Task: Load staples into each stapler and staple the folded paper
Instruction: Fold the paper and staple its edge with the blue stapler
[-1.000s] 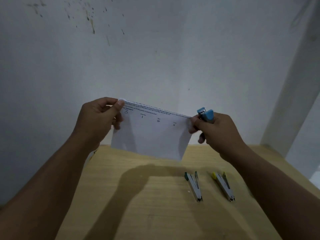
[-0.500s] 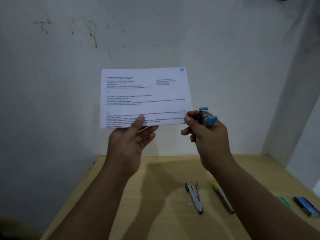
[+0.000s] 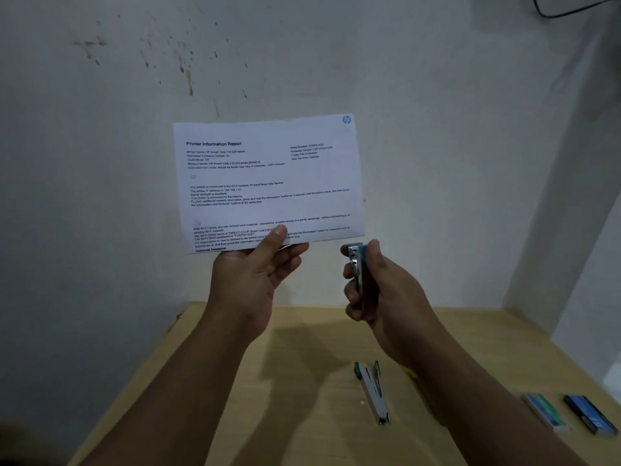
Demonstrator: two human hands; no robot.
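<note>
Up against the stained white wall (image 3: 100, 163), you've got the folded paper (image 3: 268, 183) held upright by its bottom edge, printed side facing you, with "Printer Information Report" readable near the top. Your left hand (image 3: 255, 277) pinches it, thumb on the front and the other fingers (image 3: 295, 250) stretched out behind. Just right of the sheet's lower corner, not touching it, your right hand (image 3: 379, 290) has its fingers wrapped around the blue stapler (image 3: 358, 264), which stands on end with the metal side toward the paper and the blue tip up top. Down on the wooden bench (image 3: 235, 398), below that hand, the green stapler (image 3: 373, 391) lies with its two arms swung apart. Right beside it a yellow stapler (image 3: 411, 375) pokes out from under your right forearm, mostly hidden. Further right, near the bench edge, sit a green staple box (image 3: 544, 412) and a blue staple box (image 3: 591, 415), both blurry.
</note>
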